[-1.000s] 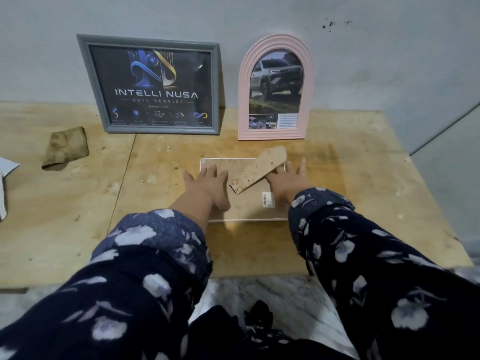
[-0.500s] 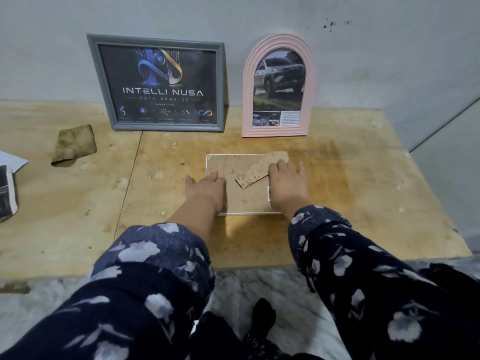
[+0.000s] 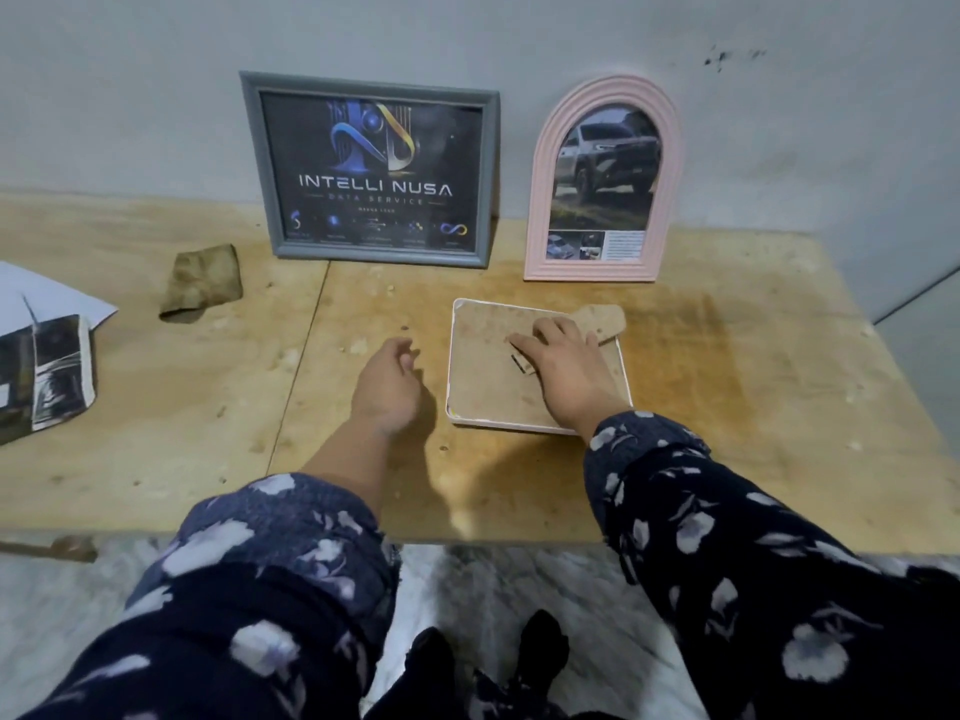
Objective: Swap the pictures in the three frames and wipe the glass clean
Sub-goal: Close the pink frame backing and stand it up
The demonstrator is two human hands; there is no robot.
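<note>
**Third frame lies face down, right hand on its back**

Head view: a wooden table (image 3: 727, 356) against a wall. A white frame (image 3: 626, 379) lies face down near the middle, its brown backing up. The right hand (image 3: 563, 363) rests flat on the backing, fingers straight, covering part of the stand flap (image 3: 605, 319). The left hand (image 3: 387, 379) hovers just left of the frame, fingers loosely curled, holding nothing. A grey frame (image 3: 376, 83) and a pink arched frame (image 3: 670, 148) stand at the wall. A cloth (image 3: 202, 280) and loose pictures (image 3: 49, 366) lie far left. Likely next: press the backing steady, then fetch the cloth.
</note>
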